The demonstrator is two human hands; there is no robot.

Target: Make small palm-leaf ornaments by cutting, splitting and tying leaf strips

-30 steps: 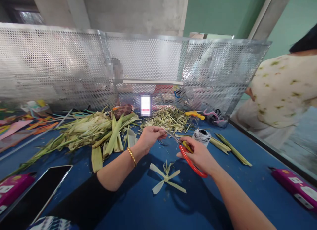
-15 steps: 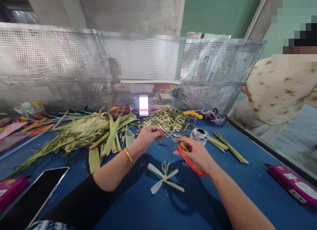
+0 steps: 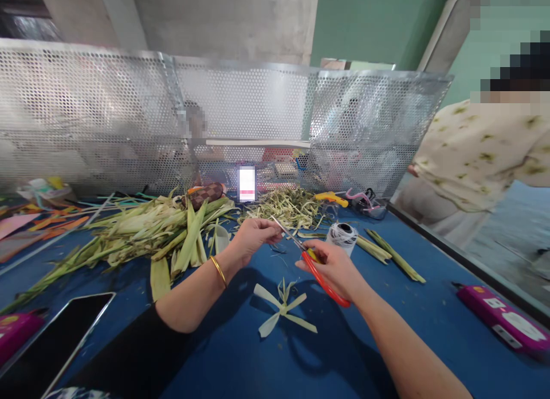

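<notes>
Step in hand, judged: scissor work at fingertips, above blue table point(image 3: 240, 359). Right hand point(image 3: 335, 267): closed around handles of red-handled scissors point(image 3: 324, 281); blades reach left fingertips. Left hand point(image 3: 255, 235): fingertips pinched together; held piece too small to identify. Next move calls for blades clear of skin. Leaf pile point(image 3: 141, 221): far left. Shavings point(image 3: 292, 210): far centre. Spool point(image 3: 342, 237): beyond right hand, could obstruct it. Leaf star point(image 3: 282, 310): near centre.
</notes>
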